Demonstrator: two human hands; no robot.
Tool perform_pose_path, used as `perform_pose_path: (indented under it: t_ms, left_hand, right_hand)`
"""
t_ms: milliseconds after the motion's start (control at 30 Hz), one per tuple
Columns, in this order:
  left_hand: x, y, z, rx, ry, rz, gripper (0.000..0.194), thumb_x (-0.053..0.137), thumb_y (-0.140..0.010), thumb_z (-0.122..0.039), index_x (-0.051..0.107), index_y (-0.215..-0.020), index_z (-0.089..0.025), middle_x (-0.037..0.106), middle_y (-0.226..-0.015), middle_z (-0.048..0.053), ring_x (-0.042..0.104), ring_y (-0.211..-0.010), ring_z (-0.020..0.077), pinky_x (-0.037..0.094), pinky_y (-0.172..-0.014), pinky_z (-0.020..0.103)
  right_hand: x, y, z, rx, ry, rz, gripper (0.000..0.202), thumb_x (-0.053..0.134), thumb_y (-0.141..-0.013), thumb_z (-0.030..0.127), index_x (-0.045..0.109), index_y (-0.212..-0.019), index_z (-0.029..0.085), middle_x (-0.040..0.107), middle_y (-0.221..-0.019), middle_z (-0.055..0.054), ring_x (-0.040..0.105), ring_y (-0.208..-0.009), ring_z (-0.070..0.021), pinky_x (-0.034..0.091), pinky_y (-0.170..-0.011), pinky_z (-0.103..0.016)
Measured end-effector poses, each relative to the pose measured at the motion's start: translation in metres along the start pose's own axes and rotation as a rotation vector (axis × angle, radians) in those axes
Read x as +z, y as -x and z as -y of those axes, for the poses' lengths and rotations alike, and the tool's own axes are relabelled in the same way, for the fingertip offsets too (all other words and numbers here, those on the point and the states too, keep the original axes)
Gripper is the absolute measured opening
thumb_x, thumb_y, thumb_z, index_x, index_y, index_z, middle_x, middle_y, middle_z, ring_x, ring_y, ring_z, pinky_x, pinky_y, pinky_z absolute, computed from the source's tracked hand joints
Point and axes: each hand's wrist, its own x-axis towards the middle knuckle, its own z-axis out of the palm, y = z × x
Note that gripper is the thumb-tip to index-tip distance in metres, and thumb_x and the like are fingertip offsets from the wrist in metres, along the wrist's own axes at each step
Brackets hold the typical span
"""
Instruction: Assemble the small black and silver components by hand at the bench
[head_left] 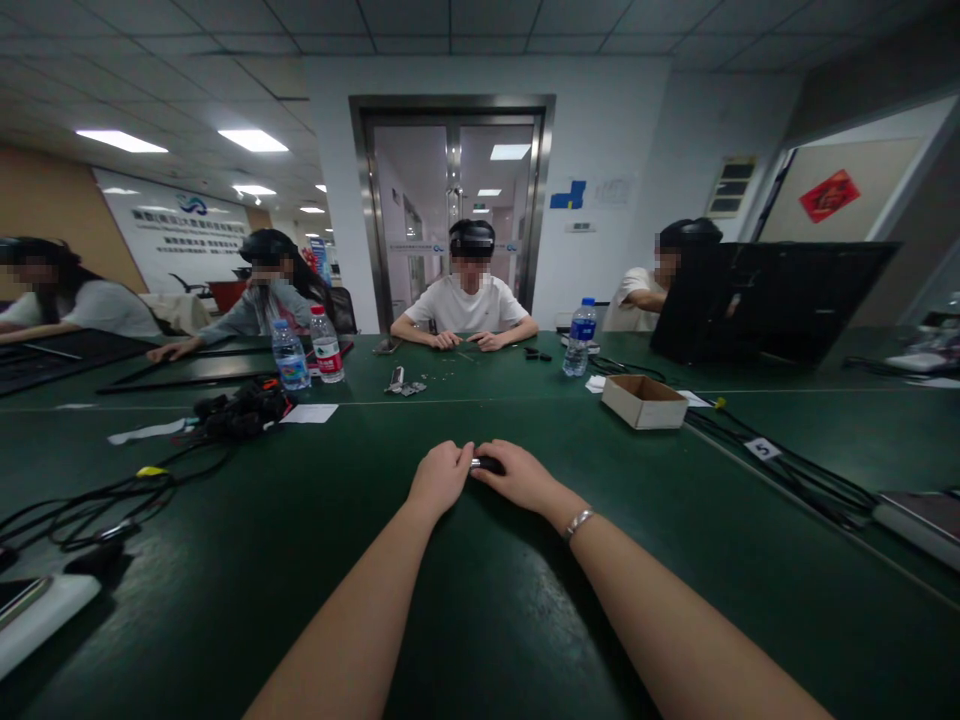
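Over the green table (352, 560), my hands meet in front of me at a small black object with a silver end (491, 464), stick-like in shape. Its exact kind is too small to make out. My right hand (525, 480) is closed round the black part, and a silver bracelet circles that wrist. On the silver end, my left hand (441, 476) is closed too, its thumb pressed near the tip. The fingers of both hands hide most of the object.
An open cardboard box (643, 412) stands to the right, near a water bottle (580, 340) and black cables (787, 480). Left are two more bottles, a red-labelled one (326, 345) among them, and a dark bundle of gear (244, 408). Several people sit opposite.
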Motion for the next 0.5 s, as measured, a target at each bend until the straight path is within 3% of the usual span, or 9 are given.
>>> perform_pose_path:
  t_ms: [133,333,433,500]
  left_hand:
    - [0.001,0.002,0.0,0.006,-0.092,0.021,0.048,0.031,-0.09,-0.049,0.06,-0.068,-0.018,0.06,-0.072,0.009,0.056,-0.068,0.0213,0.037,-0.064,0.031]
    - [-0.006,0.007,-0.001,0.049,-0.279,0.019,0.048,0.024,-0.093,-0.046,0.063,-0.089,-0.019,0.06,-0.093,0.01,0.058,-0.081,0.022,0.041,-0.068,0.031]
    - [-0.032,0.009,0.013,0.012,-0.447,0.053,0.043,0.029,-0.091,-0.046,0.06,-0.103,-0.019,0.059,-0.105,0.013,0.057,-0.092,0.0253,0.043,-0.073,0.034]
    - [-0.064,0.016,0.033,-0.013,-0.623,0.093,0.038,0.035,-0.09,-0.04,0.058,-0.11,-0.018,0.058,-0.114,0.015,0.054,-0.102,0.0281,0.043,-0.08,0.039]
  right_hand:
    - [0.004,0.001,0.017,-0.121,0.324,0.01,0.023,0.048,-0.092,0.03,0.061,-0.103,0.015,0.06,-0.098,-0.011,0.053,-0.091,-0.021,0.041,-0.081,-0.033]
    - [0.005,0.005,0.02,-0.079,0.38,0.037,0.024,0.039,-0.093,0.021,0.061,-0.099,0.013,0.062,-0.097,-0.013,0.055,-0.091,-0.0222,0.041,-0.084,-0.033]
    - [-0.01,0.013,0.005,0.056,0.32,0.044,0.026,0.036,-0.094,0.026,0.06,-0.095,0.016,0.064,-0.095,-0.012,0.057,-0.089,-0.0218,0.041,-0.079,-0.032]
    - [-0.029,0.026,-0.014,0.193,0.28,0.057,0.025,0.037,-0.094,0.029,0.058,-0.093,0.016,0.065,-0.095,-0.012,0.059,-0.087,-0.0216,0.042,-0.076,-0.031]
